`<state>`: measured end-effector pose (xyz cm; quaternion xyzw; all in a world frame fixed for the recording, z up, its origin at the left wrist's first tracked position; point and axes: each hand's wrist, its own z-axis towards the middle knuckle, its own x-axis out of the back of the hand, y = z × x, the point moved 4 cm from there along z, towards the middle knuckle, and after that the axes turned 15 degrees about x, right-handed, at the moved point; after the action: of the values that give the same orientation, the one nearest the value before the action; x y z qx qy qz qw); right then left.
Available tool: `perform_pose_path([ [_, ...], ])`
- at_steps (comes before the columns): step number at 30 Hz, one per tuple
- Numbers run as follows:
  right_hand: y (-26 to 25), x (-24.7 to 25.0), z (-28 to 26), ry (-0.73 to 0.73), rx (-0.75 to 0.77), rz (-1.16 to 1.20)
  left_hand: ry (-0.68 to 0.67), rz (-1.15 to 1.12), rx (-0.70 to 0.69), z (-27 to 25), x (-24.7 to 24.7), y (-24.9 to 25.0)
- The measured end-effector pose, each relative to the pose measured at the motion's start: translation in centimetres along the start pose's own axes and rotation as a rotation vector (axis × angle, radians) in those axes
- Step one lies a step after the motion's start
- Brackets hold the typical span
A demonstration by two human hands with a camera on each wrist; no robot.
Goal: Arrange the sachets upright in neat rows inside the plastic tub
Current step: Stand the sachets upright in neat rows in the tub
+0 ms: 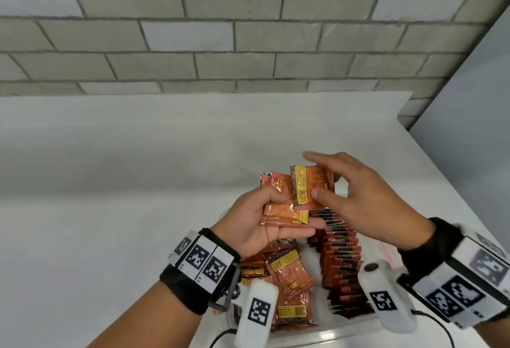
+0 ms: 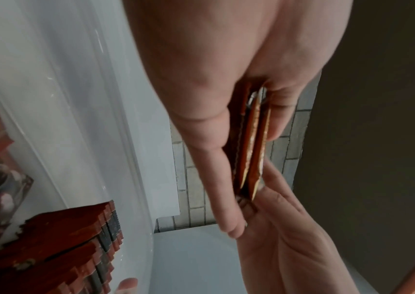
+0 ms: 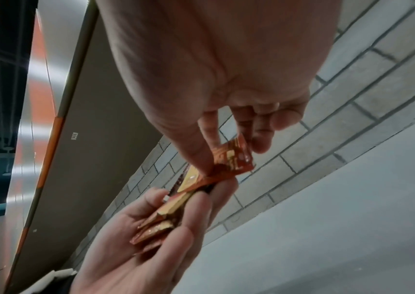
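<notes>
Above the clear plastic tub [image 1: 339,329], my left hand [image 1: 292,212] grips a small stack of orange sachets [image 1: 278,213] between thumb and fingers. My right hand [image 1: 313,175] pinches one sachet with a yellow label [image 1: 310,186] at the top of that stack. The right wrist view shows this pinched sachet [image 3: 231,159] over the stack [image 3: 158,224]. In the left wrist view the stack [image 2: 251,143] is seen edge-on between the fingers. Inside the tub, a row of upright sachets [image 1: 342,253] runs along the right. A loose pile of sachets [image 1: 289,278] lies on the left.
The tub stands on a white table [image 1: 110,195] against a grey block wall [image 1: 248,30]. A clear zip bag [image 1: 386,253] lies just right of the tub. A black cable [image 1: 220,336] trails at the near edge. The tub wall [image 2: 75,119] curves beside the upright row [image 2: 75,238].
</notes>
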<state>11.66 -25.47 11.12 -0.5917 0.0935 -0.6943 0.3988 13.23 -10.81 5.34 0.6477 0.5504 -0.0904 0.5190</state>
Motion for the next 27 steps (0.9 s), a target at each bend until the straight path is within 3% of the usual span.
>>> perform_pose_path([
  [4, 1.2, 0.2, -0.6, 0.013, -0.098, 0.044, 0.088, 0.085, 0.0, 0.4, 0.2, -0.1],
  [9, 1.9, 0.3, -0.8, 0.22, -0.289, 0.502, 0.185, 0.181, -0.054, 0.8, 0.7, 0.0],
  [14, 2.3, -0.6, -1.1, 0.174, -0.277, 0.237, 0.254, 0.298, -0.098, 1.0, 1.0, 0.3],
  [18, 2.5, -1.0, -1.2, 0.151, -0.283, 0.355, 0.294, 0.365, -0.122, 1.2, 1.2, 0.2],
  [21, 2.7, -1.0, -1.3, 0.124, -0.289, 0.439, 0.263, 0.315, -0.115, 1.3, 1.2, 0.0],
  [27, 3.9, -0.9, -1.9, 0.233, -0.381, 0.678, 0.155, 0.049, -0.063, 1.2, 1.1, -0.1],
])
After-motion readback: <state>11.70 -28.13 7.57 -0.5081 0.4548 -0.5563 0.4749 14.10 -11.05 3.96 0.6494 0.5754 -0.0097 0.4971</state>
